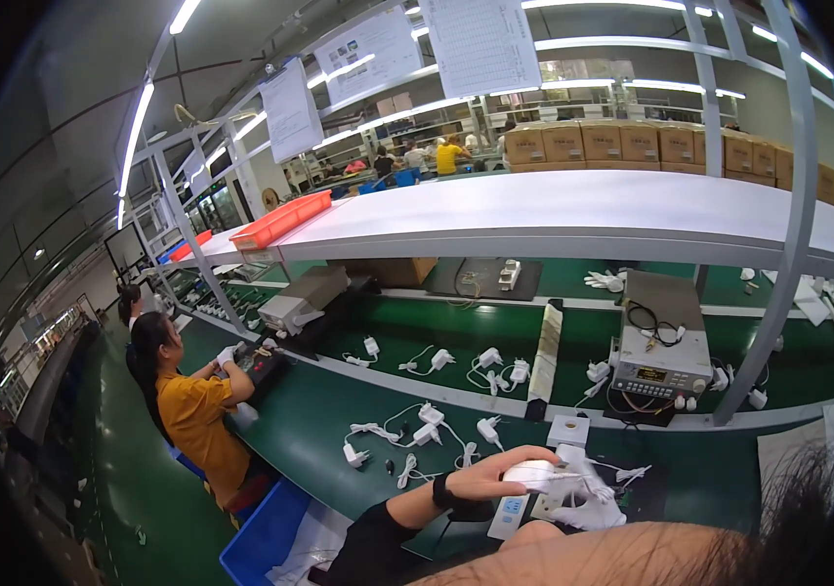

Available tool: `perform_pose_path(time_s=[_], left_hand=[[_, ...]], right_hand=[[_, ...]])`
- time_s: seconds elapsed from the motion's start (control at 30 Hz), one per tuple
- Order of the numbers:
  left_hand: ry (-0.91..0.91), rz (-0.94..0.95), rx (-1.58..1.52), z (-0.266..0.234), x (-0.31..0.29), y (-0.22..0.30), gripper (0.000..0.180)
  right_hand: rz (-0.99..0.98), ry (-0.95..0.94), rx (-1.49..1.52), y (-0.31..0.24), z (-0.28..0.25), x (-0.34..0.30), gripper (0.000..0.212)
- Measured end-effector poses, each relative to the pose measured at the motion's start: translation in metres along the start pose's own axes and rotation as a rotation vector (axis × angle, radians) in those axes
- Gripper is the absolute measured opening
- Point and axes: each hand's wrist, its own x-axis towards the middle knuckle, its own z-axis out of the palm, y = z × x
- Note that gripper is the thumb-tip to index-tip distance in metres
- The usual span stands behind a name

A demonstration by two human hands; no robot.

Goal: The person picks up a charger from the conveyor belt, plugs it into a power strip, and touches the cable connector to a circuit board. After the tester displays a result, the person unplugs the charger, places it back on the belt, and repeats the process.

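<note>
The white oval device (537,476) under your left hand (495,481) lies at the near edge of the green desk (310,410), just beside a small white test fixture (513,513). It looks like a smooth plastic shell, so I judge it light and stiff but a little slippery; take it by the two long sides, not by the top, and do not squeeze hard. A thin white cable (593,479) seems to come out at its right end. This part is soft and can catch on something, so lift the body and let the cable follow.

Your left hand lies flat and spread over the shell, with the fingers curved around it. Your right hand (588,508) is low beside it, in a white glove I think, partly closed around the cable end, but the view there is poor and I cannot tell if it really grips.

Further out on the desk lie several white adapters (430,415) with loose cords. A grey meter box (661,366) stands to the right. At the left, another person in a yellow shirt (197,420) works at the same line.
</note>
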Motion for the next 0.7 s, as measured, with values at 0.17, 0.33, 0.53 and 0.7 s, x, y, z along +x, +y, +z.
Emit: perform_pose_path(time_s=[0.17, 0.33, 0.53, 0.7], left_hand=[[0.11, -0.013, -0.177, -0.023, -0.009, -0.02, 0.056], [0.172, -0.092, -0.265, -0.027, -0.02, -0.048, 0.051], [0.122, -0.157, -0.25, -0.008, -0.017, -0.073, 0.046], [-0.01, -0.217, -0.212, 0.001, -0.021, -0.076, 0.041]], right_hand=[[0.589, -0.197, 0.402, -0.008, 0.011, -0.049, 0.033], [0.42, -0.022, 0.096, 0.024, -0.006, -0.093, 0.015], [0.479, -0.08, -0.2, 0.017, -0.023, -0.104, 0.016], [0.529, -0.126, -0.443, 0.001, -0.035, -0.116, 0.017]])
